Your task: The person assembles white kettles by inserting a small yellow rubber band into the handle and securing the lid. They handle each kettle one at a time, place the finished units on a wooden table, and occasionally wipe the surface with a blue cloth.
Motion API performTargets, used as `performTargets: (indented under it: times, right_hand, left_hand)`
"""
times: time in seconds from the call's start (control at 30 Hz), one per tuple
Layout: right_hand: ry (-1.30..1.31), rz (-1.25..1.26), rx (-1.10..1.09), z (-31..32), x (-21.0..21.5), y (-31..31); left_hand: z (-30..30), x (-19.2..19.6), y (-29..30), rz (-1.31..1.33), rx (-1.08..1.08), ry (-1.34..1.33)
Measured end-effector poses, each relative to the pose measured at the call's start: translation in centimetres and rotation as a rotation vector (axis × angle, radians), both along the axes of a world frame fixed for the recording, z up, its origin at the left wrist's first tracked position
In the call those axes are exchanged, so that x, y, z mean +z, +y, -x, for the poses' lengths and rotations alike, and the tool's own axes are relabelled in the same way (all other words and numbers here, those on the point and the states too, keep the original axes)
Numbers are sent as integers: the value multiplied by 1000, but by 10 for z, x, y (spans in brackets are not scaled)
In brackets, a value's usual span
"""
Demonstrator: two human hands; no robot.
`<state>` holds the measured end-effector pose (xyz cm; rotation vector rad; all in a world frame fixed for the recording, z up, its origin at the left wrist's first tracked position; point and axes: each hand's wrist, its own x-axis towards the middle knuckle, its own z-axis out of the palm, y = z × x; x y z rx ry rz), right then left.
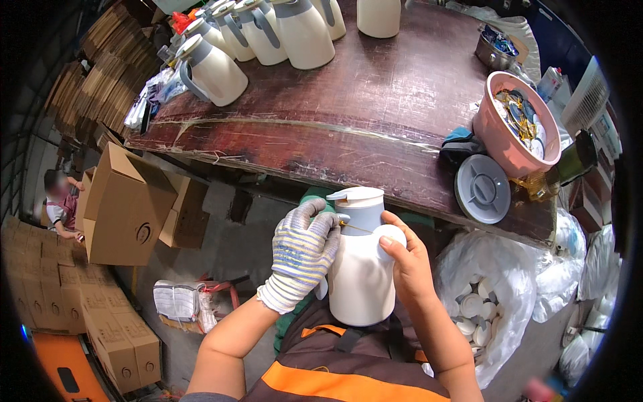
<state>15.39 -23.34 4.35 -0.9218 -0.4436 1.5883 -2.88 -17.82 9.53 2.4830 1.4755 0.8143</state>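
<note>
From where I stand, a person holds a cream jug (362,288) upright, long axis lid-up, between the near edge of a reddish-brown worktop (335,114) and their body. The gloved left hand (300,244) has its grip clamped at the jug's neck, handle side, beside a thin gold thread (355,228). Opposite, the bare right hand (411,262), nearer the white disc (396,232), has its grip closed on it, thumb uppermost, at the jug's right shoulder.
</note>
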Motion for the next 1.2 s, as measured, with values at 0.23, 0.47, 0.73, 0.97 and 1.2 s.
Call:
performTargets:
  times: [0.23,0.47,0.73,0.97,1.2]
  right_hand:
    - [-138,-58,-45,13,-4,-3]
    - [-188,-89,-105,15,-5,-1]
    - [-1246,-466,-68,34,-5,-12]
    - [-422,-198,-233,13,-14,-4]
    - [87,52,-237,1,-39,3]
  left_hand:
    - [-4,0,4,-60,-6,93]
    - [2,-4,7,235,17,-174]
    - [8,-20,22,682,106,-708]
    - [14,-48,31,484,218,-441]
    - [9,-46,24,661,225,-620]
